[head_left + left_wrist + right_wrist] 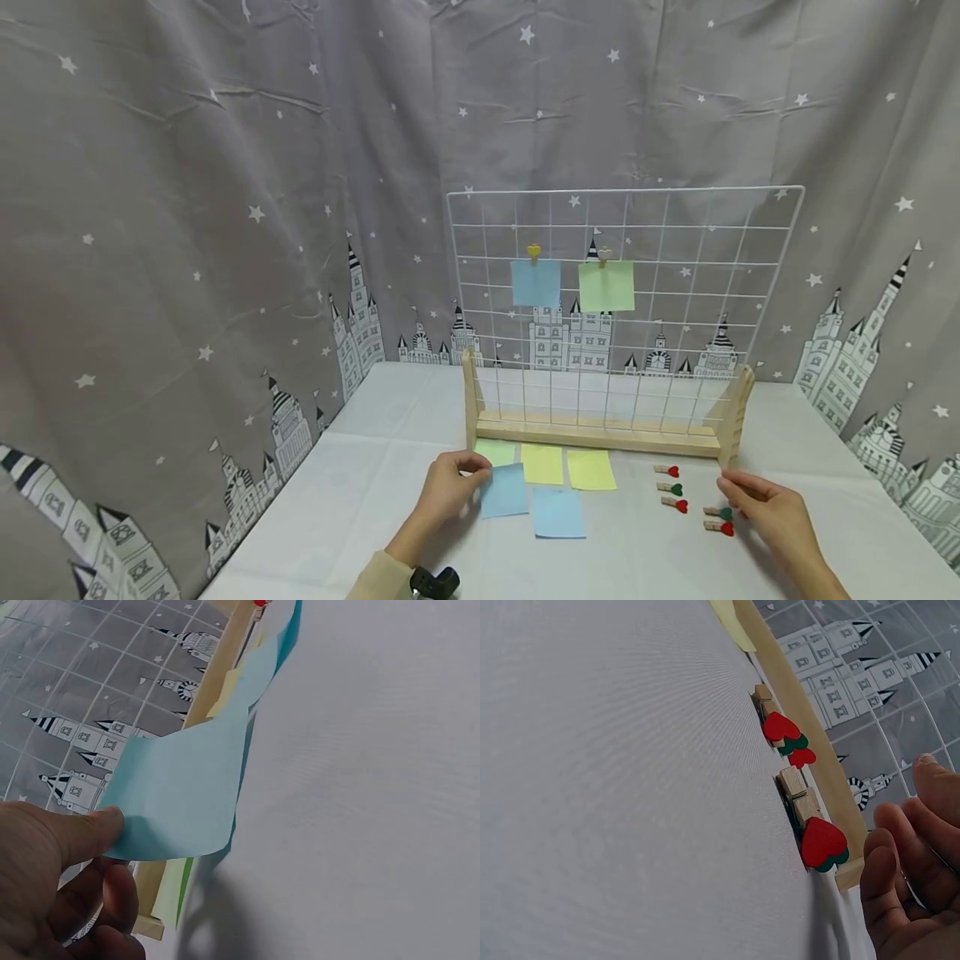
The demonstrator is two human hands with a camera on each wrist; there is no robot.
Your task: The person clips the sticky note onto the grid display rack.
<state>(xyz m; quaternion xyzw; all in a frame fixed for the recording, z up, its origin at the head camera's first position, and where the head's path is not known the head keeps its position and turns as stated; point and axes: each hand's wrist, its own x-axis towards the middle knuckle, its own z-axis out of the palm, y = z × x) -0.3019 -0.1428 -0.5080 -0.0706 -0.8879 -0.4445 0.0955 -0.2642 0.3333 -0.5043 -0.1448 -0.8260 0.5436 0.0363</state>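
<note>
We find two notes (536, 284) hung on the grid (637, 191), four others (592, 471) and five clips (680, 506) left on the worktop (637, 558), a blue note (506, 492) tilted over it, pinched by the left grip (452, 486), the right grip (772, 510) relaxed, empty.

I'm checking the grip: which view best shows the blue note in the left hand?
The left wrist view: there the blue note appears largest, and the left hand plainly pinches its corner. The head view shows it too, but much smaller; the right wrist view does not show it.
</note>
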